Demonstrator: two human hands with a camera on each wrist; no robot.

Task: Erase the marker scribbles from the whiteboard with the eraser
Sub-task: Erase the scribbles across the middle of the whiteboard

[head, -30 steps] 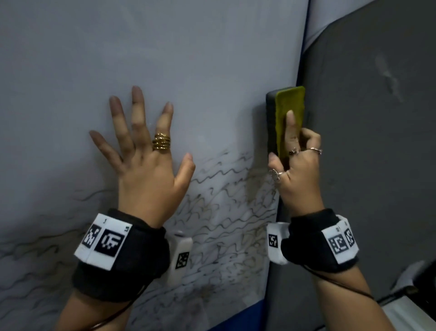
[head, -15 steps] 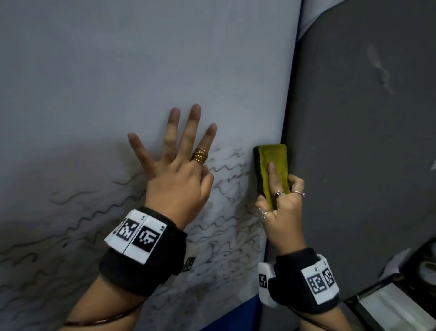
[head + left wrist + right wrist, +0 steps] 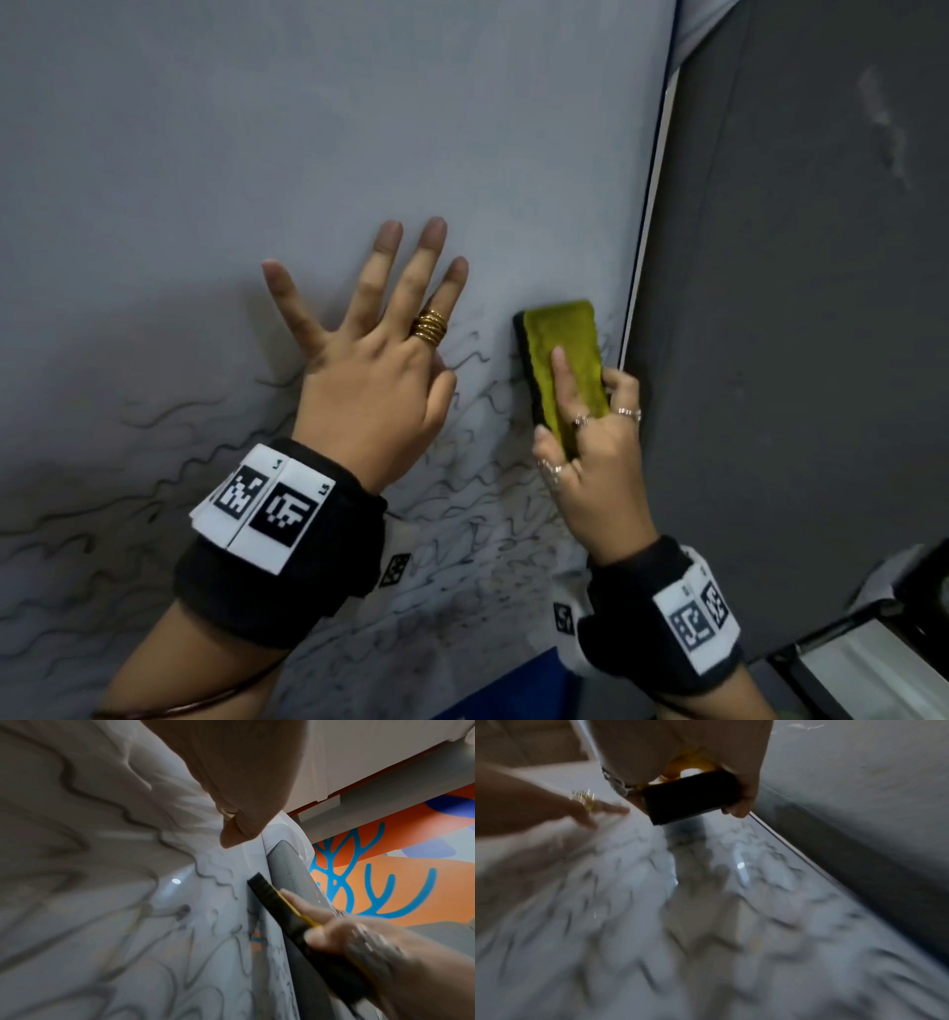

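The whiteboard (image 3: 308, 128) fills most of the head view, wiped pale above and covered with black wavy marker scribbles (image 3: 477, 493) below. My right hand (image 3: 590, 437) grips the eraser (image 3: 562, 360), yellow-backed with a black pad, and presses it flat on the board near the right edge. In the right wrist view the eraser (image 3: 690, 795) shows its black end above blurred scribbles (image 3: 757, 850). My left hand (image 3: 380, 349) lies flat on the board with fingers spread, just left of the eraser. The left wrist view shows the eraser (image 3: 280, 902) edge-on.
A dark grey panel (image 3: 796, 308) stands right of the whiteboard's thin edge (image 3: 647, 205). A blue strip (image 3: 513, 688) runs under the board. At the lower right corner sits a dark-framed white object (image 3: 862, 668). An orange and blue patterned wall (image 3: 385, 882) shows in the left wrist view.
The right hand has drawn the eraser down the board's right edge from the wiped area to the top of the scribbles. The left hand has shifted right, closer to the eraser.
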